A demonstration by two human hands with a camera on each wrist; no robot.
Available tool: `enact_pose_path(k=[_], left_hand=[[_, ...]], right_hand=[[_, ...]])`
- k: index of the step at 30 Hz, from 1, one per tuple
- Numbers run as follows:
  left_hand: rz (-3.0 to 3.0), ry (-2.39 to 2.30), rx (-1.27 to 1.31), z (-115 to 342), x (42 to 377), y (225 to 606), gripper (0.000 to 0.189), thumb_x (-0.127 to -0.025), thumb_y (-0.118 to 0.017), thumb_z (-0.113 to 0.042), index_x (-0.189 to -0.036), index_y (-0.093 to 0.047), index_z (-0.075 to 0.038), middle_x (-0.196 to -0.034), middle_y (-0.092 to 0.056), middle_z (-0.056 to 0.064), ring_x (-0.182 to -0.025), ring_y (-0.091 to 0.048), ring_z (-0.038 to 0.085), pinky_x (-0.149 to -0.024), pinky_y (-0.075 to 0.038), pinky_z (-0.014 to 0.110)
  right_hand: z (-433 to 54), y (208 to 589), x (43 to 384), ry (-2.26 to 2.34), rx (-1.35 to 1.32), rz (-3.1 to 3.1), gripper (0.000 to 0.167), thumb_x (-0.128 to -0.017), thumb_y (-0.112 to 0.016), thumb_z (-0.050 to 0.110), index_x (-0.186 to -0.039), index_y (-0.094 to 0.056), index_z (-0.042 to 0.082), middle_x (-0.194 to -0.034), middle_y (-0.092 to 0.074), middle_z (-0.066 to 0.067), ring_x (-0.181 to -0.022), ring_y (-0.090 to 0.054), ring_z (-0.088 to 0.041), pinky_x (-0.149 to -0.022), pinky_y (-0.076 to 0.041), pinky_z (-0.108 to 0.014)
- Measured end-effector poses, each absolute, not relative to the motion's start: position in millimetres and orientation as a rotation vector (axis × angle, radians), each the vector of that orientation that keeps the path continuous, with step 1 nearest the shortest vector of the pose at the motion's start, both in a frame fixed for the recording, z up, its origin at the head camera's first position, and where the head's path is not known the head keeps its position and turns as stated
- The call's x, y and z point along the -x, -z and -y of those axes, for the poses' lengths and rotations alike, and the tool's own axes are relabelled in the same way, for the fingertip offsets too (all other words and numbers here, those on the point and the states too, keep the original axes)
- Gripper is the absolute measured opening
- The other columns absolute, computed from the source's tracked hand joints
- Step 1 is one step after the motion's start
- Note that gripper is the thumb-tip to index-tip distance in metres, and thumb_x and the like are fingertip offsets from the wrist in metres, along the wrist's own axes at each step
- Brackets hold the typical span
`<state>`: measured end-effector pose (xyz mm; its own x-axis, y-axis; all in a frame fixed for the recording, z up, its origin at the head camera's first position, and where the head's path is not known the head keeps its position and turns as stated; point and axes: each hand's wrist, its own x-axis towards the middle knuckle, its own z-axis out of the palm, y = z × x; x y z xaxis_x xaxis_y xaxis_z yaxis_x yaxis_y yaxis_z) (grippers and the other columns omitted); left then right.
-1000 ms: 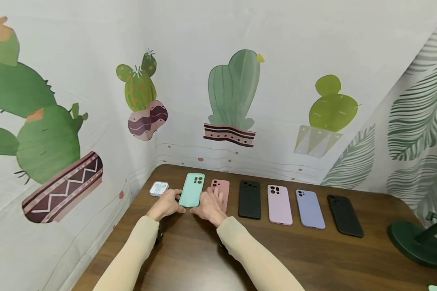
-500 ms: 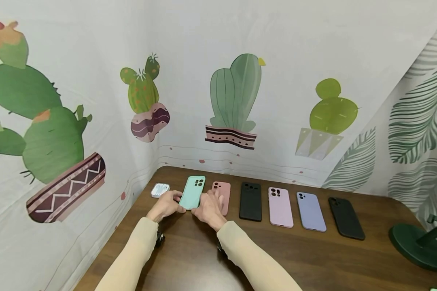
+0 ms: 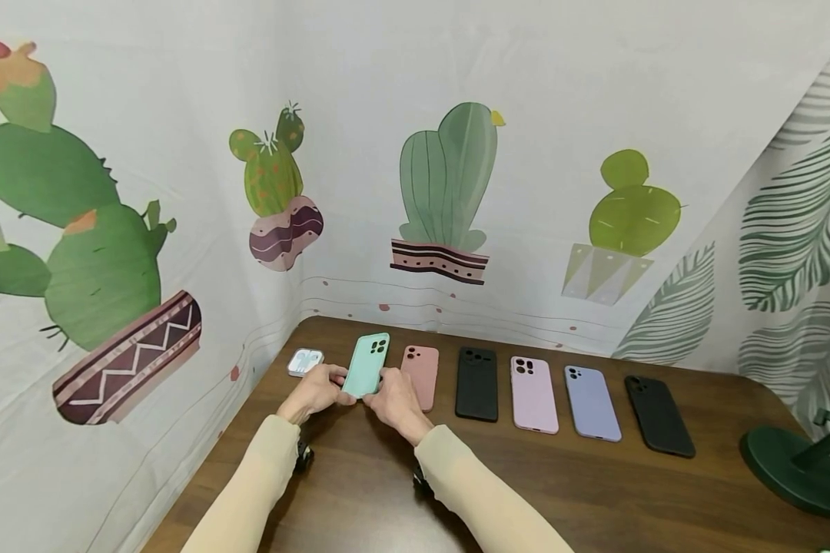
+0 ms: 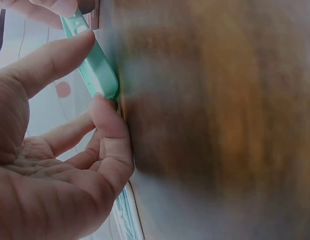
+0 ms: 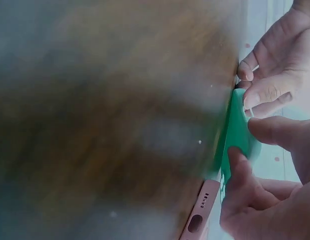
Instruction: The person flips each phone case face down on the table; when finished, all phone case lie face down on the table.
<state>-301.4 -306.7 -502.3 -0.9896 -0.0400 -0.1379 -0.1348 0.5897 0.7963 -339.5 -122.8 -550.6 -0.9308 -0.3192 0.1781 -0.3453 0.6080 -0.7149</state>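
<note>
A mint-green phone case (image 3: 365,365) with camera cutouts at its top is between both hands, at the left of the row. My left hand (image 3: 316,390) pinches its lower left corner; in the left wrist view the thumb and a fingertip meet the case's (image 4: 100,72) edge. My right hand (image 3: 396,399) grips the lower right corner, and the right wrist view shows thumb and finger on the green case (image 5: 235,131). The case is tilted, with its lower edge close over the table. Just right of it lies a pink phone case (image 3: 423,376), partly behind the right hand.
A white square box with earphones (image 3: 306,361) lies left of the hands. Rightward stand in a row a black case (image 3: 476,384), a light pink case (image 3: 535,395), a lavender case (image 3: 592,402) and another black case (image 3: 659,415). A green lamp base (image 3: 795,468) is far right.
The right hand's fingers, earlier spread over the pink phone case, have drawn in to the mint-green phone case. That case has tilted slightly. The head view has shifted a little.
</note>
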Motion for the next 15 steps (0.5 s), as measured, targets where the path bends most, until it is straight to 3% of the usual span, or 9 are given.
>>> enact_pose_path(k=[8,15], left_hand=[[-2.660,-1.441,0.111,309,302,504,0.065,-0.077,-0.092,-0.001,-0.135,-0.066,0.012,-0.114,-0.066,0.018,-0.096,-0.061,0.023,-0.078,-0.051,0.026],[-2.640,-1.459,0.091,309,300,504,0.064,-0.077,-0.091,-0.001,-0.135,-0.066,0.012,-0.113,-0.066,0.018,-0.096,-0.060,0.023,-0.078,-0.051,0.027]], right_hand=[[111,509,309,-1.398,-0.564,2.764,0.024,-0.087,-0.089,0.009,-0.106,-0.077,-0.001,-0.076,-0.077,-0.004,-0.064,-0.063,-0.009,-0.059,-0.050,-0.023],[110,505,304,-1.370,-0.530,2.770,0.030,-0.086,-0.091,0.010,-0.111,-0.077,-0.002,-0.078,-0.077,-0.005,-0.067,-0.059,-0.007,-0.061,-0.048,-0.021]])
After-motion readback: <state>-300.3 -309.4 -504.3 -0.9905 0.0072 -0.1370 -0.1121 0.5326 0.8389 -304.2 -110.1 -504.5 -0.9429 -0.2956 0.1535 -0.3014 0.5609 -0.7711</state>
